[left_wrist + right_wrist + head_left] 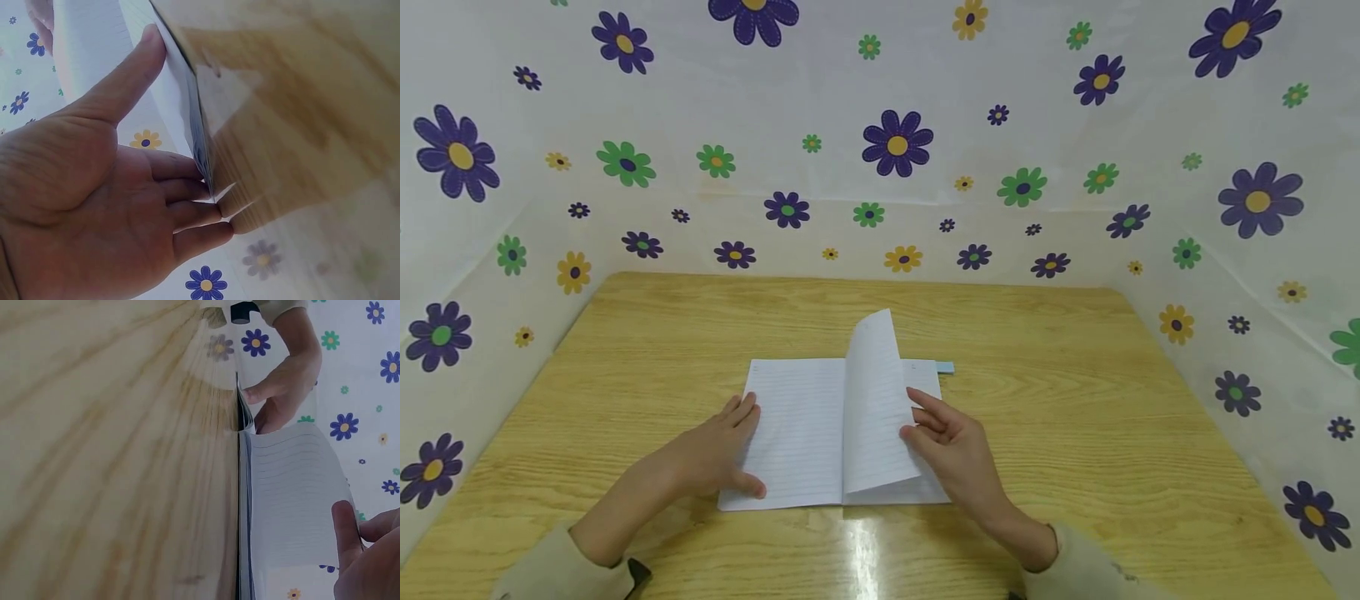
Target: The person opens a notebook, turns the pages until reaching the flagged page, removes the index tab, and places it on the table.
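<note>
An open notebook [797,433] with lined pages lies on the wooden table. One page [876,417] stands raised from the spine, its upper corner curving up. My right hand [958,454] pinches that page's outer edge between thumb and fingers; the right wrist view shows the thumb [345,528] on the page's face. On the other side, my left hand [718,454] rests at the left page's outer edge. Its thumb [140,69] lies on the page and its fingers are spread fairly straight along the edge in the left wrist view.
A light blue tab [945,367] sticks out past the notebook's top right. The glossy wooden table [1075,400] spreads around it. White cloth [850,83] printed with flowers stands along the back and both sides.
</note>
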Action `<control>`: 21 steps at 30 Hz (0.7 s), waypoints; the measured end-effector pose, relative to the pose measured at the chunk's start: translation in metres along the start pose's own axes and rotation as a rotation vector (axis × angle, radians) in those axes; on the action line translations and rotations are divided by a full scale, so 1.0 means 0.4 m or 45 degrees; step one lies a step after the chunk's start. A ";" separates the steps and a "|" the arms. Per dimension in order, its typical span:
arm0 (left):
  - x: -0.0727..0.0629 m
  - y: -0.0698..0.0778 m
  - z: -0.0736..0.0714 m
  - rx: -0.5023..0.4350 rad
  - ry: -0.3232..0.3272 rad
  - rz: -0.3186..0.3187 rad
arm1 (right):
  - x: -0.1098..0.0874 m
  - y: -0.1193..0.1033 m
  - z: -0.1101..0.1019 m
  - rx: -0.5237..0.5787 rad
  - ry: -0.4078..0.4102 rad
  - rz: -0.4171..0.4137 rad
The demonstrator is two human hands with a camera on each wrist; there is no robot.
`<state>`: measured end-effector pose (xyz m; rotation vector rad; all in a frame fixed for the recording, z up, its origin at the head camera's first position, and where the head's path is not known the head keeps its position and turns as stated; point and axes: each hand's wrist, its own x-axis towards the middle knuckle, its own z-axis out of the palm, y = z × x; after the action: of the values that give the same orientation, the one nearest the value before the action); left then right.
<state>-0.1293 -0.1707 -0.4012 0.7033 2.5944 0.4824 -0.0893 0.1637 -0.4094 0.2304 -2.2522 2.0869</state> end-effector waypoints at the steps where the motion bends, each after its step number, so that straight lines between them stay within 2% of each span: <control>1: -0.001 0.001 -0.001 0.004 0.001 0.002 | 0.000 0.001 0.003 -0.021 -0.005 -0.002; 8: 0.004 0.003 -0.007 0.082 0.007 0.011 | 0.004 -0.002 0.015 -0.058 -0.076 0.063; 13: 0.012 0.005 -0.013 0.122 0.072 -0.006 | 0.011 0.003 0.023 -0.021 -0.126 0.122; 17: 0.020 0.011 -0.014 0.179 0.172 -0.007 | 0.014 0.005 0.030 0.009 -0.171 0.139; 21: 0.026 0.033 -0.022 0.220 0.341 0.052 | 0.015 0.005 0.036 0.004 -0.180 0.141</control>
<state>-0.1364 -0.1563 -0.3912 0.7980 2.9046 0.3910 -0.0947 0.1492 -0.4116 0.2667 -2.3936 2.1935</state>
